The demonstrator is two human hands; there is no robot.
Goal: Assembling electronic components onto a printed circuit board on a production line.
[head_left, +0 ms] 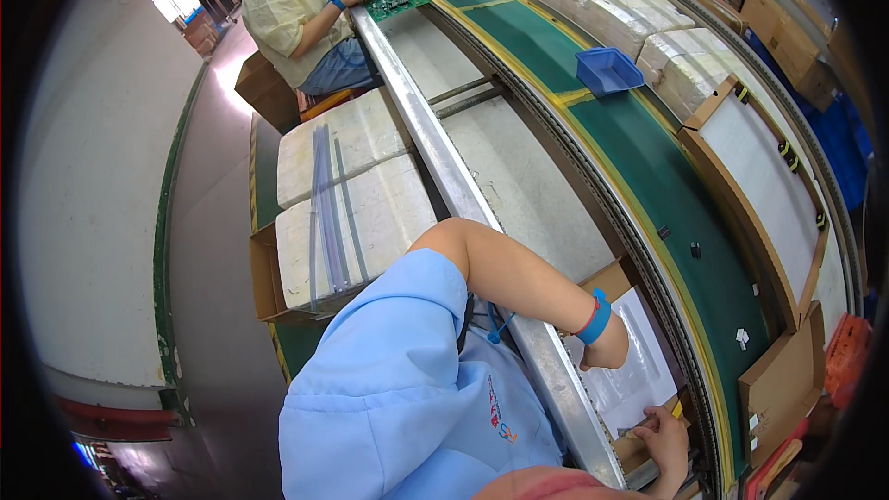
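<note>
My left hand (pixel 607 350), with a blue strap (pixel 595 319) round its wrist, is curled closed over a white sheet (pixel 637 366) with a glossy clear surface. Its fingertips are turned away, so anything in them is hidden. Past the sheet's near end, my right hand (pixel 665 442) pinches a thin grey piece (pixel 635 428), and a bit of yellow shows beside its fingers. The kind of that piece cannot be made out. Brown cardboard (pixel 608 276) shows along the sheet's far edge. Both hands are between a metal rail and a conveyor.
A silver rail (pixel 435 143) runs along my front. Beyond it lies a green conveyor belt (pixel 648 157) bearing a blue bin (pixel 608 71) and small black parts (pixel 695 249). White foam blocks (pixel 356 222) stand at left. A co-worker (pixel 301 32) sits farther up by a green circuit board (pixel 396 2).
</note>
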